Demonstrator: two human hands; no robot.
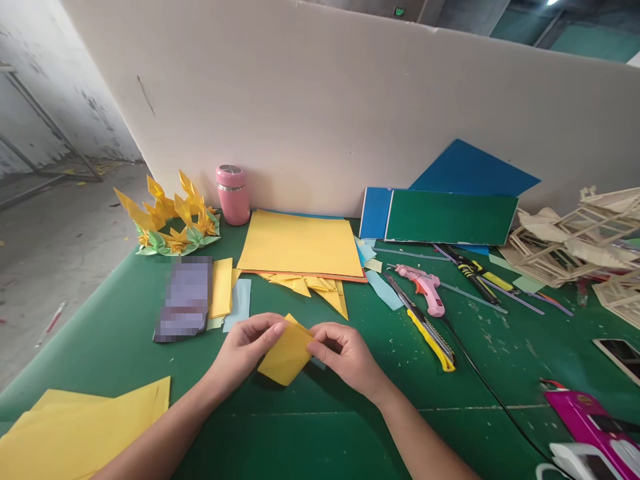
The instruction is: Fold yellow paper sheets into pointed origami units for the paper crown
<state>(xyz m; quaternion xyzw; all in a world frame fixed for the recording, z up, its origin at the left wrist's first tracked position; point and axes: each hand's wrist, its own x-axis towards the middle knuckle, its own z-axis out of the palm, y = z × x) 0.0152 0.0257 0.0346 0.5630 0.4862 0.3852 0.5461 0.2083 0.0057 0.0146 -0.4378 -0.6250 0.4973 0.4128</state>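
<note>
Between my two hands is a small yellow piece of paper [286,353], tilted a little above the green table. My left hand [250,343] pinches its upper left edge between thumb and fingers. At the opposite upper corner, my right hand [345,353] also has thumb and fingers closed on it. Just beyond lie folded yellow paper pieces [327,293], partly under a stack of yellow sheets [303,243]. To the left of my hands are a light blue paper strip [239,303] and a small yellow paper stack [221,287].
A pink glue gun [425,287] and a yellow utility knife [433,340] lie to the right, the gun's black cord running forward. Further off stand a paper crown [175,220], a pink flask [233,197] and a wooden stick model [565,247]. More yellow sheets [90,427] lie near left.
</note>
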